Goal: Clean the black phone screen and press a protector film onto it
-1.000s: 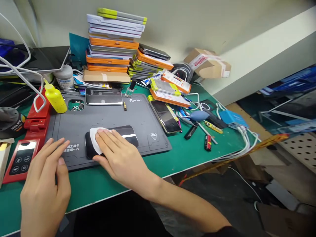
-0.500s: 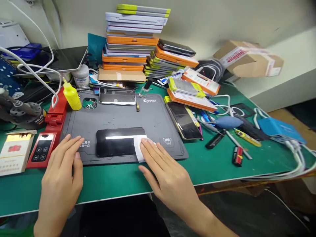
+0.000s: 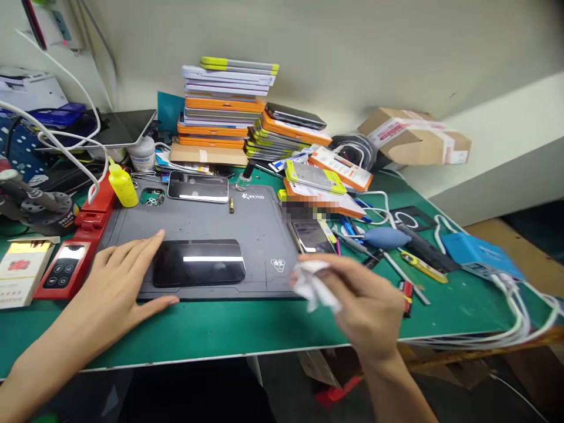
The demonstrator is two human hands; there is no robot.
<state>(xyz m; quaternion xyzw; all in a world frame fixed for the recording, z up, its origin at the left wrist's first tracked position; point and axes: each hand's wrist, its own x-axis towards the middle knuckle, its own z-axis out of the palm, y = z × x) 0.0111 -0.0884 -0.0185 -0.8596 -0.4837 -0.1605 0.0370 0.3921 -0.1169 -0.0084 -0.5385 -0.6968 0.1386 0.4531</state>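
A black smartphone (image 3: 198, 267) lies screen up on the grey work mat (image 3: 259, 235), with a bright reflection across its glass. My left hand (image 3: 121, 276) is open at the phone's left end, thumb and fingers spread around that edge; whether it touches the phone I cannot tell. Off to the right of the phone, my right hand (image 3: 363, 299) is closed on a crumpled white wipe (image 3: 315, 285), held above the mat's right corner. Farther back on the mat lie a second phone (image 3: 198, 187) and a small brass-coloured piece (image 3: 231, 205).
Left of the mat are a red device (image 3: 66, 267), a cigarette pack (image 3: 24, 273) and a yellow bottle (image 3: 123, 187). Stacked boxes (image 3: 218, 117) stand behind it. To the right lie another phone (image 3: 314, 235), a blue air blower (image 3: 386, 237), a yellow cutter (image 3: 423, 266) and a blue charger (image 3: 482, 249).
My right hand has lifted the wipe off the phone and moved right, and the wipe is now bunched up. My left hand has come closer to the phone's left end. The view has shifted.
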